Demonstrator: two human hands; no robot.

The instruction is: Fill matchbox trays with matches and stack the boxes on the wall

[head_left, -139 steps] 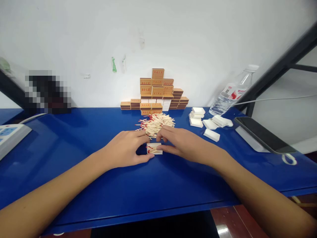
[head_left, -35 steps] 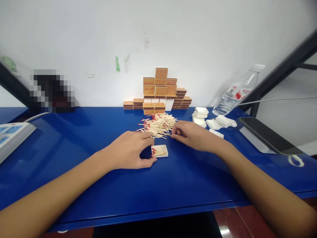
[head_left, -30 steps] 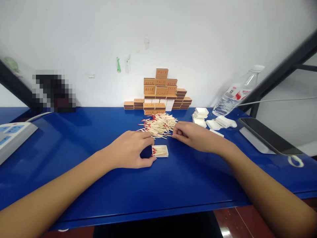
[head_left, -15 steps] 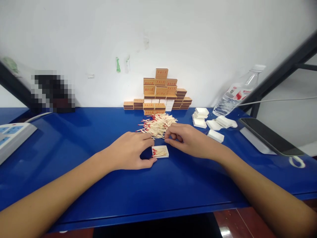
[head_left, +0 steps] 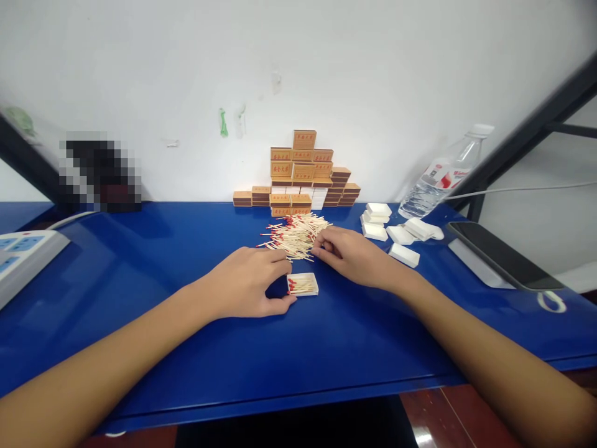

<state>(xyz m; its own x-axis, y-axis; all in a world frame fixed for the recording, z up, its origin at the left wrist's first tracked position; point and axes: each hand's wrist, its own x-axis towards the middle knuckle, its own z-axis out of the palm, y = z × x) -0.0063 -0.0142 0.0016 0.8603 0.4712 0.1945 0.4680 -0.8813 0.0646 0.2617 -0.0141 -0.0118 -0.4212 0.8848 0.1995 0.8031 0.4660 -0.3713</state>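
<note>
My left hand [head_left: 254, 283] grips the left end of a small white matchbox tray [head_left: 315, 278], thumb at the near edge and fingers at the far edge. Several red-headed matches [head_left: 303, 285] lie inside it, heads to the left. Beyond the tray is a loose heap of matches [head_left: 296, 236] on the blue table [head_left: 261, 361]. At the heap's right edge, my right hand [head_left: 349, 252] has its thumb and fingertips pinched together. Whether a match is between those fingertips is too small to make out.
Brown matchboxes [head_left: 304, 155] are stacked against the wall. To the right lie white trays [head_left: 375, 221], a leaning water bottle [head_left: 441, 177] and a phone [head_left: 504, 255] propped on a white box. A power strip [head_left: 28, 258] sits at the far left.
My right hand has shifted slightly up and away from the tray, toward the right side of the match heap. My left hand keeps its hold on the tray.
</note>
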